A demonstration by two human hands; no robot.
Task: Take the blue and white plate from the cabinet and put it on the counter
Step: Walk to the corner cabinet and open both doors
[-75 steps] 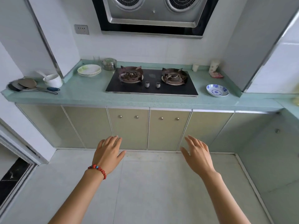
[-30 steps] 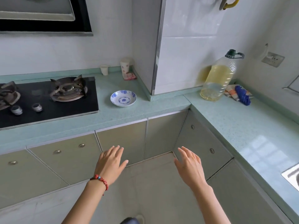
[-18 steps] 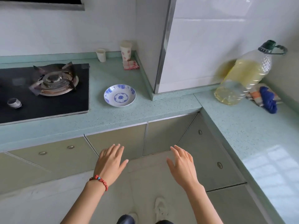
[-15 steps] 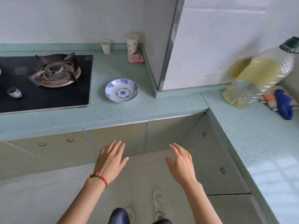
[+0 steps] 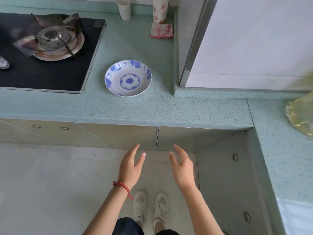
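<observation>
A blue and white plate point(image 5: 128, 78) lies flat on the green speckled counter point(image 5: 152, 107), just right of the gas hob. Below the counter edge the cabinet doors point(image 5: 118, 134) are closed. My left hand point(image 5: 131, 166), with a red bead bracelet on the wrist, hovers open in front of those doors. My right hand point(image 5: 183, 167) hovers beside it, fingers apart and palm turned inward. Neither hand holds or touches anything.
A black gas hob point(image 5: 45, 53) with a burner fills the left of the counter. Two paper cups point(image 5: 124, 8) and a folded cloth point(image 5: 162, 31) sit at the back. An oil bottle point(image 5: 300, 116) stands at the right edge. A white wall column point(image 5: 245, 43) rises beside the plate.
The view has swung right and tilted down, closing in on the counter corner. Both hands stay empty and have drawn closer together, palms turning toward each other.
</observation>
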